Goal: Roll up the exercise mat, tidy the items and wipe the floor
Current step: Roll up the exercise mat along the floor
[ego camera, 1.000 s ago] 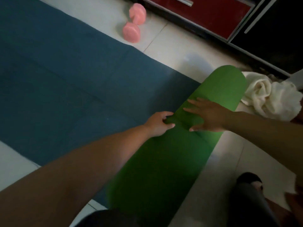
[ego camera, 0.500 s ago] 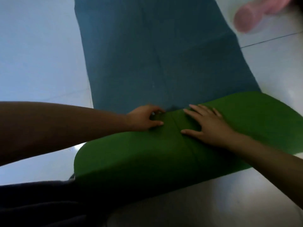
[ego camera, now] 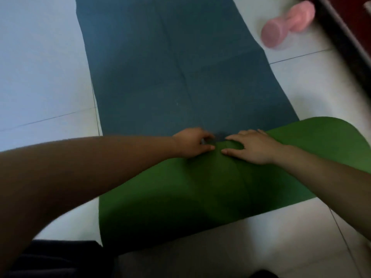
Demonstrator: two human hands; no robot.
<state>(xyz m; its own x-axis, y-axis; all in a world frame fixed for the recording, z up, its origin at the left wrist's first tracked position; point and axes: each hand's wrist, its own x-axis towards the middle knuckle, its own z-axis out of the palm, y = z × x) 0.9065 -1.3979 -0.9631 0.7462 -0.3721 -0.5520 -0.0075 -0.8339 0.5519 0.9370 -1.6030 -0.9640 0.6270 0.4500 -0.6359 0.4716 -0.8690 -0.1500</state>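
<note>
1. Where the green underside of the exercise mat (ego camera: 180,197) folds over its blue face, the left hand (ego camera: 190,144) curls fingers and thumb round the fold's front edge.
2. The right hand (ego camera: 255,147) lies flat just beside it, fingers spread, pressing the green.
3. The blue length runs away across the floor (ego camera: 40,67), with a broad band of pale tile along its left edge.
4. Off the right edge a pink dumbbell (ego camera: 289,23) lies near a dark cabinet base (ego camera: 349,49).
</note>
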